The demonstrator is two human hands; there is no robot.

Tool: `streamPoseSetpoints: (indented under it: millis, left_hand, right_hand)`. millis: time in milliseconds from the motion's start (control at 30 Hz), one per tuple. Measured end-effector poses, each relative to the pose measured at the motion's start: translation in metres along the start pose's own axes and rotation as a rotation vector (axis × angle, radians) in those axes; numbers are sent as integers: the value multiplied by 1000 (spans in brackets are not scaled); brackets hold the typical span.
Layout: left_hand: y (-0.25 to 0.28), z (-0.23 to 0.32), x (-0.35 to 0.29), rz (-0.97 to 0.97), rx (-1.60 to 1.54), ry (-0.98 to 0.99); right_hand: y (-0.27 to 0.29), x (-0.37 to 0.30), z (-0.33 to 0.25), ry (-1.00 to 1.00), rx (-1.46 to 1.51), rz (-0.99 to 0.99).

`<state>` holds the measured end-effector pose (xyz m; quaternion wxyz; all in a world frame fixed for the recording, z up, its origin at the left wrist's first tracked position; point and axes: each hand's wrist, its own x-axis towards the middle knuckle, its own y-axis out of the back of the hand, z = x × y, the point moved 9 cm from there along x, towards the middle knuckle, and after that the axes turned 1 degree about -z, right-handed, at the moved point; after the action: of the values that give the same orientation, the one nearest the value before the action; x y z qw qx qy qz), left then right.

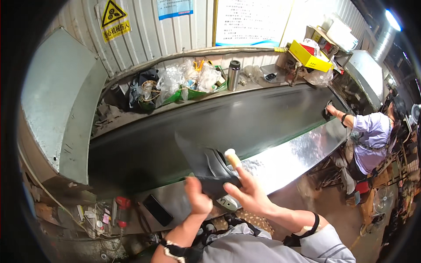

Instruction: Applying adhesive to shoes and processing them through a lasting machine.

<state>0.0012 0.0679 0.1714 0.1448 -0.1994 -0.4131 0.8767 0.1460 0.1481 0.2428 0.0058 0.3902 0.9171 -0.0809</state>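
A black, flexible piece (214, 185) with a curved upper part, resembling a shoe upper, is held above the near edge of the conveyor belt. Its far side is smeared by motion. My left hand (198, 198) pinches the piece's left end, thumb up. On the right end, my right hand (251, 193) grips it with thumb and fingers, while the index finger, in a yellowish finger cover (232, 157), points away. Under the hands, a pale green and white object (229, 202) is partly hidden on the metal ledge.
The dark conveyor belt (272, 118) crosses between two metal hoods. A phone (158, 210) and a red tool (123, 210) are at near left. Bagged scraps (175, 83) and a steel flask (234, 75) line the back. A co-worker (372, 131) reaches over the right end.
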Motion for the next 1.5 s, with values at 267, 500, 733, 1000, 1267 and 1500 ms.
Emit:
streamPoseSetpoints:
  millis: [267,500,733,1000,1267,1500]
  left_hand:
    - [164,-76,55,-295,437,1010]
    - [168,-65,120,-84,1158,372]
    - [150,-44,121,256,1674,-144]
    - [136,-83,46,175,1934,53]
    - [201,-40,43,339,1550,56]
    - [197,72,-56,406,1277,-167]
  right_hand:
    - [13,-105,125,657,-1230,-427]
    - [18,-98,182,556,-1107,-355]
    - [37,-48,206,237,-546,-75]
    - [96,-91,231,209,-650,-228]
    - [66,-92,218,248,-463,-405]
    - [-19,-77,214,-799,58,-546]
